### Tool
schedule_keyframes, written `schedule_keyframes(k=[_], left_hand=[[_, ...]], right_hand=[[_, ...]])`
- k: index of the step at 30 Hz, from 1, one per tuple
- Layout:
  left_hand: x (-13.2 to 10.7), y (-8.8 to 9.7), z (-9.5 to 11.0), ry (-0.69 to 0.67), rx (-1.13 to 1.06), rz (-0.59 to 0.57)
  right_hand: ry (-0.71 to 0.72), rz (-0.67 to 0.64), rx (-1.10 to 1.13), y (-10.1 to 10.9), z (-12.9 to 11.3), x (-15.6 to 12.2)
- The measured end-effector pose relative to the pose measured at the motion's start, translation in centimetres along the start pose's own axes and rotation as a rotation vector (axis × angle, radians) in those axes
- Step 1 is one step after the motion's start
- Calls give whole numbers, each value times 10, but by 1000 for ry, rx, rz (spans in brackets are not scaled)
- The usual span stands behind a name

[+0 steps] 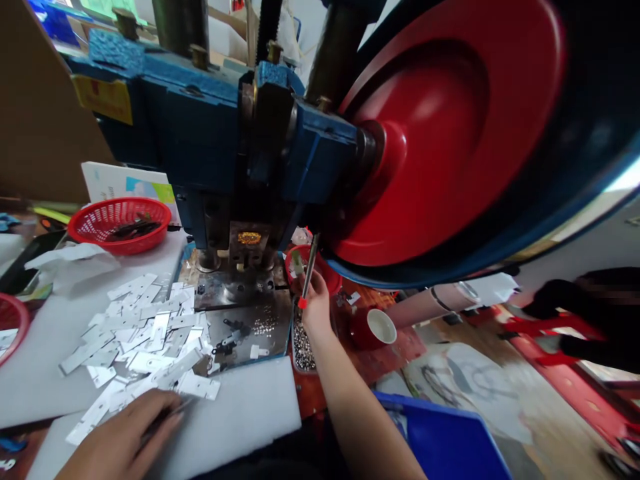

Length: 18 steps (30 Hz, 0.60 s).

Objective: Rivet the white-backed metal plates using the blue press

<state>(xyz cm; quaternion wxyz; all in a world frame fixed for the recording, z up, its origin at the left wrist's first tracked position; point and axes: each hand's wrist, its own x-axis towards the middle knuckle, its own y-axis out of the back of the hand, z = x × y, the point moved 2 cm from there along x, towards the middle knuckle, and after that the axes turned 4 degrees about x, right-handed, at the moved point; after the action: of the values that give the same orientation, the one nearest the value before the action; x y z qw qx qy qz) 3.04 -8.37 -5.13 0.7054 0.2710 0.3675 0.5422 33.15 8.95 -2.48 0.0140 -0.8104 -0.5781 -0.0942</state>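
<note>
At the lower left, my left hand [137,430] is closed, fingers pinched on a thin metal piece [186,403] that is mostly hidden. It is beside a heap of flat silvery metal plates [150,327] on white foam. My right hand [317,303] reaches to the right of the press, at a red basket [330,275]. A flat pale metal piece [297,262] shows at its fingertips, which are partly covered by a thin rod with a red end [309,267]. Between my hands lies the press's steel bed plate [250,333], with small shiny bits and dark parts on it.
The blue press [200,127] with its large red wheel [425,147] fills the upper view. A red basket of dark pieces [120,207] stands left. A clear tray of small metal parts [303,343], red mug [374,329] and blue bin [440,433] are right. Another person's dark sleeve [595,350] shows far right.
</note>
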Motion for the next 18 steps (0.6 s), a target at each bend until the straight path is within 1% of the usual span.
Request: schedule_keyframes(k=[1,2,3,4,5,6,7,8,10,12,15,18], left_hand=[[4,1,5,9,-36,27],[9,3,11,18,-72,57],[15,4,16,28,-112,84],[20,5,21,41,-154,100],[26,6,26,55,-199,102],[31,5,30,69,-245,100],[36,5,33,83,-290,97],[40,5,36,95,-333,91],[46,4,41,107,-415,88],[51,4,44,117,-498,88],[57,6,48,135,-594,67],[63,9,50,144,-644,50]], right_hand=[[14,-6,-15,7,-1,-8],[44,-53,-65,10,-3,-18],[88,-149,-156,11,-5,-29],[147,-279,-277,8,-7,-41],[223,-422,-413,4,-9,-52],[291,-526,-545,-1,-9,-62],[347,-603,-665,-5,-10,-70],[387,-644,-767,-8,-10,-76],[423,-660,-902,-12,-8,-81],[436,-672,-940,-14,-8,-80],[419,-644,-836,-20,-14,-69],[403,-517,-678,-37,-26,-47]])
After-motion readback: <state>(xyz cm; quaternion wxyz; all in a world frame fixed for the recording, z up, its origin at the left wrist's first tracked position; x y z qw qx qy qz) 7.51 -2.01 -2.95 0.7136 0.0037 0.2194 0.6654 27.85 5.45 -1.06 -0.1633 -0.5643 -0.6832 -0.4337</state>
